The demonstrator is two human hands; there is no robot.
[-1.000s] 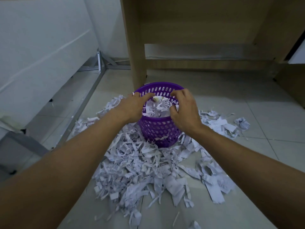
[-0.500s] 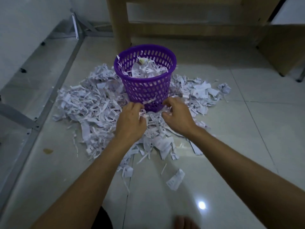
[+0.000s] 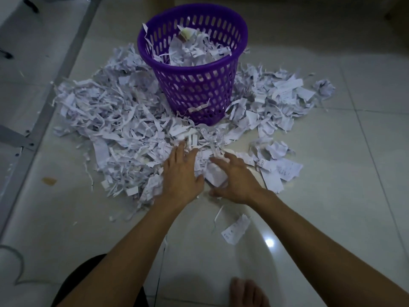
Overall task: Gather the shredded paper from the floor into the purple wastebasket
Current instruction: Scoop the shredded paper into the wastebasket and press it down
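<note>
Perforated plastic wastebasket [image 3: 194,89], glossy floor tiles [image 3: 332,218]

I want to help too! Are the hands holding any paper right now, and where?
Nothing lifted yet. The left hand rests flat on the shredded paper; the right hand cups over a bunch at the pile's near edge.

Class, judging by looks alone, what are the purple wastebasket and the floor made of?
Purple wastebasket: probably moulded plastic, given its uniform colour, slight sheen and neat rows of slots. Floor: likely glazed ceramic tile, pale and glossy, with grout lines and a reflected light spot.
</note>
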